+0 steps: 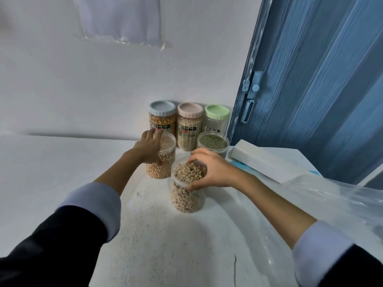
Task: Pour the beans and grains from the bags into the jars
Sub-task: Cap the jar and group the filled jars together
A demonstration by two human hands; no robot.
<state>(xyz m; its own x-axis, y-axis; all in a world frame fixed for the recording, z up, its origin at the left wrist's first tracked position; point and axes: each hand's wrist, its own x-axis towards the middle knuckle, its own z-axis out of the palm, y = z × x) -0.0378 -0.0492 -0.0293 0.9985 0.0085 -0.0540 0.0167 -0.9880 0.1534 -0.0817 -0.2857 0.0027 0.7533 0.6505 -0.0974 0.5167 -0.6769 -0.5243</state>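
Our left hand point(149, 149) grips the open soybean jar point(163, 160) nr the counter's point(62, 162) back edge; our right hand point(211, 169) curls round the speckled-bean jar point(187, 195) rim, just in front.

— What's behind the bench point(62, 162)?
— A pale wall point(83, 90) with a clear plastic sheet point(120, 19) stuck to it near the top.
— And on the right?
— A blue folding door point(321, 79), with a grey latch point(251, 88) at its edge.
— Anything lying on the bench?
— A long white box point(267, 160) at the right, near the door, lying on something blue point(242, 165).
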